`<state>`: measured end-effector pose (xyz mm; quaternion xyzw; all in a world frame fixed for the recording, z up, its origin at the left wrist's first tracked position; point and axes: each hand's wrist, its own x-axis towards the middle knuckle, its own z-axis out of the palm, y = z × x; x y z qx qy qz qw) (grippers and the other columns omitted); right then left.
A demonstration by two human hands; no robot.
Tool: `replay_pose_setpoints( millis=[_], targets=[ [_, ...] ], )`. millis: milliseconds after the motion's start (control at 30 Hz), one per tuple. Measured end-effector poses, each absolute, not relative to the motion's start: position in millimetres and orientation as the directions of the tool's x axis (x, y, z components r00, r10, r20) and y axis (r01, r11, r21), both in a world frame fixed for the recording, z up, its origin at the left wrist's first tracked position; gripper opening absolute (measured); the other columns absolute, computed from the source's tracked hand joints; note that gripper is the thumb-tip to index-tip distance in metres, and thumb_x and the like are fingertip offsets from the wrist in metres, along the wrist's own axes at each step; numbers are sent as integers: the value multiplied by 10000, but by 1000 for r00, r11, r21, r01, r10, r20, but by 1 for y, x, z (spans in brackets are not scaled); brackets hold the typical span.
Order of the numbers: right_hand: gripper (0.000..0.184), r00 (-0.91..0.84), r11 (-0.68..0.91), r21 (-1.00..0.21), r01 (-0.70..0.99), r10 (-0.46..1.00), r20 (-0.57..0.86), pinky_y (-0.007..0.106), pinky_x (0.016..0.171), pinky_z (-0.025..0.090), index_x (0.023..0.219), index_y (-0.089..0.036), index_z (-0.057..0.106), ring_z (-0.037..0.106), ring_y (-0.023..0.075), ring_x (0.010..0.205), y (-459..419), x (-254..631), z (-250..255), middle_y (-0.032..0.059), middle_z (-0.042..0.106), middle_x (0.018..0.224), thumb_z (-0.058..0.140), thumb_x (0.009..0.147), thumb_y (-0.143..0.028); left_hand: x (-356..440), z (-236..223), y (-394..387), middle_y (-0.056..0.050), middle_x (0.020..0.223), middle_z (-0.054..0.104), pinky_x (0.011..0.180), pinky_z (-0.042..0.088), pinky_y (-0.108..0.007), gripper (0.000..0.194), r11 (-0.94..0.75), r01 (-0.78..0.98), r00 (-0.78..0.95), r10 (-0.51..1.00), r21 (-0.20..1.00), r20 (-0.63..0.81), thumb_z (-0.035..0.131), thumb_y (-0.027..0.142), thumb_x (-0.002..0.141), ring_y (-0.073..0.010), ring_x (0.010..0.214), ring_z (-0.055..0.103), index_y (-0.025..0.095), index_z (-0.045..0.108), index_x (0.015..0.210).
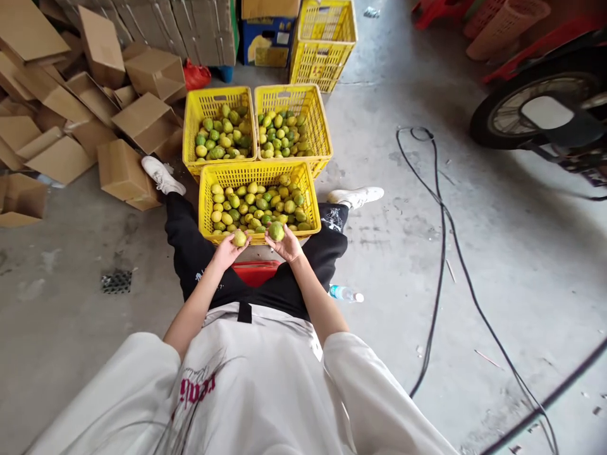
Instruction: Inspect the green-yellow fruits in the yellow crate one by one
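Observation:
My left hand point(227, 250) holds a yellowish lemon point(239, 238) in its fingers. A greener lemon point(275, 231) rests in the fingers of my right hand point(288, 246). Both hands are at the near rim of the front yellow crate point(205, 208), between my knees. Inside that crate lie many yellow and green lemons point(251, 205). Two more yellow crates stand just behind it. The back left crate point(190, 126) and the back right crate point(325, 136) both hold mostly greener lemons.
Open cardboard boxes point(145, 123) are heaped at the left. Stacked yellow crates point(322, 60) stand at the back beside a blue box point(268, 41). A plastic bottle point(345, 293) lies by my right leg. A black cable point(443, 208) crosses the floor near a motorcycle wheel point(526, 107).

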<state>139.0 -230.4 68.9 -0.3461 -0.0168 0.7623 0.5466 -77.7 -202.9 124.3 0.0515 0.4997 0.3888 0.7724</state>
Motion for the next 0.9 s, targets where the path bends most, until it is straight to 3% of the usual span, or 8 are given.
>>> replay_pose_setpoints(
  millis=[133, 267, 433, 533, 633, 700, 833, 900],
  targets=[
    [252, -176, -469, -392, -791, 789, -589, 229, 579, 635, 1019, -241, 655, 713, 161, 691, -236, 143, 59, 5, 741, 850, 844, 860, -293, -77, 117, -203, 0, 801, 708, 633, 575, -180, 187, 684, -562, 154, 639, 465, -754, 743, 134, 919, -126, 688, 736, 210, 574, 935],
    [300, -173, -496, -400, -771, 767, -618, 176, 478, 510, 1036, -259, 651, 644, 131, 624, -234, 143, 52, -17, 730, 880, 853, 814, -252, -78, 116, -201, 13, 782, 679, 546, 489, -129, 228, 679, -582, 156, 634, 448, -758, 753, 95, 902, -90, 632, 680, 209, 555, 903],
    [276, -126, -454, -413, -789, 778, -615, 250, 598, 590, 1047, -276, 642, 691, 173, 709, -230, 145, 51, -17, 729, 892, 804, 828, -313, -78, 113, -195, 3, 793, 675, 530, 487, -158, 138, 699, -577, 198, 622, 423, -757, 750, 134, 889, -91, 605, 639, 184, 624, 919],
    [294, -87, -401, -414, -817, 796, -599, 401, 783, 674, 1061, -274, 655, 756, 254, 894, -231, 150, 54, 31, 777, 1012, 744, 794, -359, -77, 110, -194, -41, 852, 717, 687, 616, -236, 35, 696, -595, 208, 616, 402, -760, 669, 191, 908, -151, 759, 730, 183, 653, 938],
    [381, -58, -357, -419, -835, 814, -578, 544, 940, 668, 1109, -277, 673, 762, 329, 1117, -230, 153, 57, 73, 792, 1131, 696, 733, -335, -78, 109, -193, -90, 965, 765, 873, 676, -372, 157, 694, -610, 210, 606, 382, -767, 613, 192, 878, -235, 985, 787, 187, 683, 1018],
    [418, -48, -344, -420, -840, 817, -574, 582, 970, 659, 1141, -277, 685, 749, 347, 1189, -229, 154, 57, 85, 792, 1135, 685, 724, -310, -78, 110, -191, -113, 1015, 777, 910, 676, -402, 198, 700, -609, 211, 596, 373, -774, 605, 189, 881, -259, 1045, 786, 179, 688, 1061],
    [324, -35, -349, -416, -840, 799, -600, 464, 890, 703, 1122, -274, 693, 775, 275, 1037, -225, 153, 51, 46, 786, 1021, 739, 803, -306, -76, 112, -186, -78, 932, 738, 771, 636, -253, 32, 713, -599, 196, 573, 365, -796, 613, 182, 956, -168, 851, 744, 182, 640, 973],
    [265, -38, -370, -411, -833, 779, -626, 373, 802, 708, 1085, -267, 691, 759, 221, 872, -224, 153, 46, 19, 762, 931, 782, 851, -350, -76, 113, -184, -34, 819, 661, 645, 558, -179, 86, 726, -591, 200, 553, 351, -809, 640, 183, 968, -115, 700, 659, 196, 592, 898]
  ],
)
